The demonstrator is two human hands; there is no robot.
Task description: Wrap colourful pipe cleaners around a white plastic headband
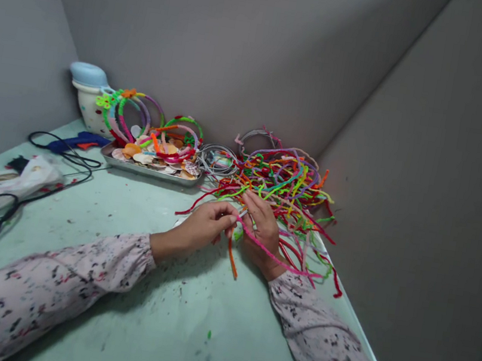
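My left hand [210, 222] is closed, pinching one end of a pink pipe cleaner [262, 247] between thumb and fingers. The rest of this strand trails right, across my right wrist. Close against it, my right hand [261, 229] is bent inward with its fingers together around something mostly hidden; a small pale piece [243, 212] shows between the two hands. An orange pipe cleaner [233, 258] hangs down below the fingertips. Just beyond my hands lies a tangled heap of coloured pipe cleaners [291, 176].
A metal tray [151, 174] of seashells holds several pipe-cleaner-wrapped hoops [186, 121]. Grey wire coils [219, 162] lie beside it. At the left are a spotted container with a blue lid [88, 94], a blue tool [77, 141], a black cable [15, 201] and a plastic bag [5, 184].
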